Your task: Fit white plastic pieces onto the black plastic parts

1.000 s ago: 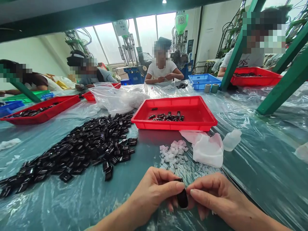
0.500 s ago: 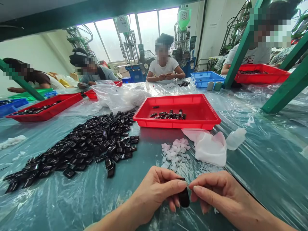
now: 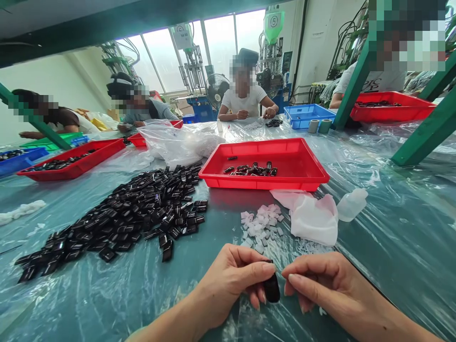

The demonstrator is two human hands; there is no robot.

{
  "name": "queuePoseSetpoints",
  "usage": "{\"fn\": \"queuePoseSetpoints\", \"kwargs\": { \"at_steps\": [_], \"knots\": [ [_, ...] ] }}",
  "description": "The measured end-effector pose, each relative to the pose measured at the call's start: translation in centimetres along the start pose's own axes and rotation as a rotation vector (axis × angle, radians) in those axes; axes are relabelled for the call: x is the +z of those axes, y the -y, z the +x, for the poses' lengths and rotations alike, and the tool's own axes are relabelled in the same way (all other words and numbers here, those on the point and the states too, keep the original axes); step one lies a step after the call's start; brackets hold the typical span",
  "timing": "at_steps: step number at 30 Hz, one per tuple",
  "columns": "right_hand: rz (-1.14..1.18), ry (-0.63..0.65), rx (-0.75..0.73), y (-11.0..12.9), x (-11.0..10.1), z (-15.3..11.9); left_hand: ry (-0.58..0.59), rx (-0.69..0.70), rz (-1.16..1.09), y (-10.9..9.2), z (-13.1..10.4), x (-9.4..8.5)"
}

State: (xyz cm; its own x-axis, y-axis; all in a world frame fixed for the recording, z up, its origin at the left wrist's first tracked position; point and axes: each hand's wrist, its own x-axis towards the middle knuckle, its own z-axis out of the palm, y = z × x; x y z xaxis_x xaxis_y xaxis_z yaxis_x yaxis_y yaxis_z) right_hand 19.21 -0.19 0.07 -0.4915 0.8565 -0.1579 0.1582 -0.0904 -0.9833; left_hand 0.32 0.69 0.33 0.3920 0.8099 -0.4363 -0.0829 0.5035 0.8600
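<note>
The left hand [image 3: 237, 285] gripped a black piece [image 3: 272, 288]; the right hand [image 3: 322, 282], just beside it, had thumb and forefinger nearly together, their grip unclear.

My left hand [image 3: 238, 280] is pinched closed, thumb over curled fingers; my right hand [image 3: 322, 281], just beside it, has thumb and index finger nearly meeting. Both forearms angle inward from below.

Glossy black pieces [image 3: 121, 213] lie by a smooth red plastic tray [image 3: 263, 183].
</note>
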Motion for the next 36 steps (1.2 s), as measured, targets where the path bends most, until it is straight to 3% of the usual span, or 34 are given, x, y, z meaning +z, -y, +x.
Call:
{"fn": "queuePoseSetpoints", "kwargs": {
  "at_steps": [13, 18, 21, 25, 28, 29, 31, 34, 36],
  "knots": [
    [-0.055, -0.020, -0.033, -0.3, 0.0, 0.0, -0.009, -0.003, -0.004, 0.0, -0.1, 0.0],
    [-0.065, -0.112, -0.066, -0.4, -0.5, 0.2, -0.007, -0.001, -0.003, 0.2, 0.1, -0.2],
    [-0.050, -0.268, -0.078, -0.5, -0.6, 0.3, -0.011, -0.003, -0.006, 0.2, 0.1, -0.2],
    [-0.186, -0.595, -0.185, -0.7, -1.5, 0.6, 0.044, 0.003, 0.031, 0.2, 0.0, 0.0],
    [-0.483, -0.929, -0.353, -0.7, -3.6, 1.2, 0.036, 0.009, 0.054, 0.1, -0.1, 0.2],
    [-0.563, -1.097, -0.369, -0.7, -4.5, 1.5, 0.027, 0.012, 0.060, 0.0, -0.1, 0.2],
    [-0.577, -1.257, -0.353, -0.7, -6.7, 2.1, 0.007, 0.017, 0.067, 0.1, -0.1, 0.3],
    [-0.546, -1.308, -0.207, -1.7, -9.4, 3.3, -0.017, 0.029, 0.059, 0.2, -0.1, 0.3],
    [-0.507, -1.255, -0.095, -2.8, -10.5, 4.0, -0.024, 0.040, 0.045, 0.3, -0.1, 0.3]
  ]
}}
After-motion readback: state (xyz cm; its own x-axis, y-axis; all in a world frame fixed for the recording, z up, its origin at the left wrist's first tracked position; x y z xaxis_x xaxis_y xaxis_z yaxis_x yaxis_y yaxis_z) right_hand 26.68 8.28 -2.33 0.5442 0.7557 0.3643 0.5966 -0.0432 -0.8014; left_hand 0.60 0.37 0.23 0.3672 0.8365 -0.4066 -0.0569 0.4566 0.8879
